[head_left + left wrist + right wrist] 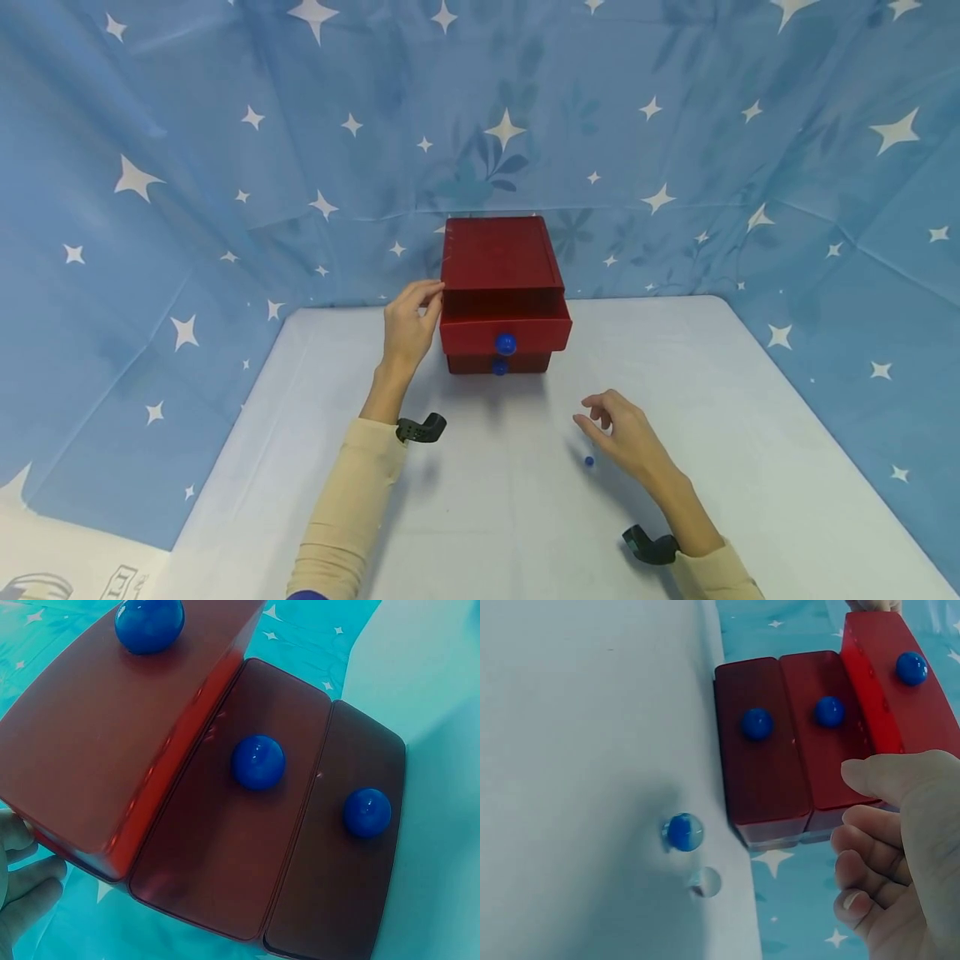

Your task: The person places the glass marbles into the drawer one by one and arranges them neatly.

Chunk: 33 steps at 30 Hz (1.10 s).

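A small red drawer cabinet (501, 254) with round blue knobs stands at the back of the table. Its top drawer (480, 337) is pulled out; in the left wrist view the middle drawer (217, 825) and bottom drawer (330, 877) are closed. My left hand (408, 329) is at the cabinet's left side, fingertips at its upper edge by the top drawer. Above the table at the right, my right hand (626, 433) hangs with loosely bent fingers and nothing visible in them. Below it lie a clear marble with blue inside (684, 832) and a plain clear marble (706, 882).
A white table (465, 517) bears the cabinet and marbles. Blue cloth with white stars (360, 167) hangs behind and along both sides. Printed pale material (67, 558) shows at the lower left. Dark wrist devices (422, 428) are on both arms.
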{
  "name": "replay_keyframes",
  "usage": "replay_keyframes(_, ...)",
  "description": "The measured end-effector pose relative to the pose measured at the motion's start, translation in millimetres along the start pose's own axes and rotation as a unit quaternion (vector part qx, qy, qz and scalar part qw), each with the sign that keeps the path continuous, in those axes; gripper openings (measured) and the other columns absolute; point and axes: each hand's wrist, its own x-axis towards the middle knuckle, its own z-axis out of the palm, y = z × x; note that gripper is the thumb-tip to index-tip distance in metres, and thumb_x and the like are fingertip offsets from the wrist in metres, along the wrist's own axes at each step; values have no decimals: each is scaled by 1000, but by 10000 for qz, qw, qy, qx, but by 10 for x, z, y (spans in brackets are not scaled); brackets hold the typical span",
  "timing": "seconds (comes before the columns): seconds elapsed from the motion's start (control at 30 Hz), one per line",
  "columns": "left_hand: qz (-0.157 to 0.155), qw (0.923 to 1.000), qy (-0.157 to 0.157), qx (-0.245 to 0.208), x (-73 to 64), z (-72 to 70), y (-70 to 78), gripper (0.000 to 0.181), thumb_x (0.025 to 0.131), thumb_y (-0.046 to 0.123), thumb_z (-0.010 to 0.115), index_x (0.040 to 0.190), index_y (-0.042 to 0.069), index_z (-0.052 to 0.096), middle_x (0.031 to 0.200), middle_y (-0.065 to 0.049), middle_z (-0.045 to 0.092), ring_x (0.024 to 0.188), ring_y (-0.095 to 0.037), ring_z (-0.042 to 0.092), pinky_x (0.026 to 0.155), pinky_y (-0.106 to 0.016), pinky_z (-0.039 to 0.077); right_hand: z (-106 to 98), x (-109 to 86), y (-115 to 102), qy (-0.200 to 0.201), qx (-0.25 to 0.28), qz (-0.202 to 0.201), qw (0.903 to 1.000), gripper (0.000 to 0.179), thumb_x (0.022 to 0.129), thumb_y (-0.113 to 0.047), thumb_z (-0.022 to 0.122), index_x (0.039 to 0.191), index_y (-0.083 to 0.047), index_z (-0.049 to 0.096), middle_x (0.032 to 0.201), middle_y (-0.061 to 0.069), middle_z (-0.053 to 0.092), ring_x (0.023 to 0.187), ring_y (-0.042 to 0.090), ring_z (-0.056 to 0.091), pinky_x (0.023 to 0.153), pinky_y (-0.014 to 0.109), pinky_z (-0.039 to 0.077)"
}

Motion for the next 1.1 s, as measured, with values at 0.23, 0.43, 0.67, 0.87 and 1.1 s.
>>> replay_keyframes(0.23, -12, 10000, 6, -10, -8, 6, -11, 18, 94, 1, 65, 109, -3, 75, 108, -16, 74, 88, -28, 74, 80, -37, 63, 44, -107, 62, 44, 23, -247, 9997, 26, 84, -15, 80, 104, -1, 70, 81, -2, 59, 70, 12, 53, 58, 18, 47)
replay_keyframes(0.43, 17, 10000, 38, -14, -12, 4, -14, 18, 93, 1, 66, 109, -3, 75, 109, -16, 74, 88, -28, 74, 79, -38, 63, 88, -191, 97, -92, 130, -231, 9996, 27, 82, -14, 81, 103, -2, 70, 81, -5, 58, 72, 8, 52, 59, 18, 48)
replay_keyframes(0.67, 1, 10000, 48, -47, -16, 13, -22, 18, 94, 2, 66, 108, -2, 75, 108, -15, 74, 88, -28, 74, 79, -37, 63, 131, -239, 121, -249, 157, -220, 9993, 29, 80, -15, 83, 102, -1, 71, 80, -3, 60, 70, 7, 52, 59, 18, 50)
replay_keyframes(0.87, 9, 10000, 59, -34, -19, 13, -27, 18, 94, 1, 65, 108, -1, 76, 107, -15, 75, 87, -27, 74, 79, -35, 63, 151, -277, 133, -584, 26, 48, 9983, 28, 80, -16, 83, 102, -4, 70, 80, -5, 59, 71, 1, 49, 59, 18, 49)
replay_keyframes(1.1, 28, 10000, 50, -39, -17, 13, -37, 18, 94, 2, 65, 109, -1, 75, 108, -14, 74, 86, -26, 73, 78, -35, 63, 146, -298, 121, -923, -23, 328, 9952, 29, 80, -17, 84, 102, -4, 71, 81, -6, 61, 71, 2, 49, 60, 19, 49)
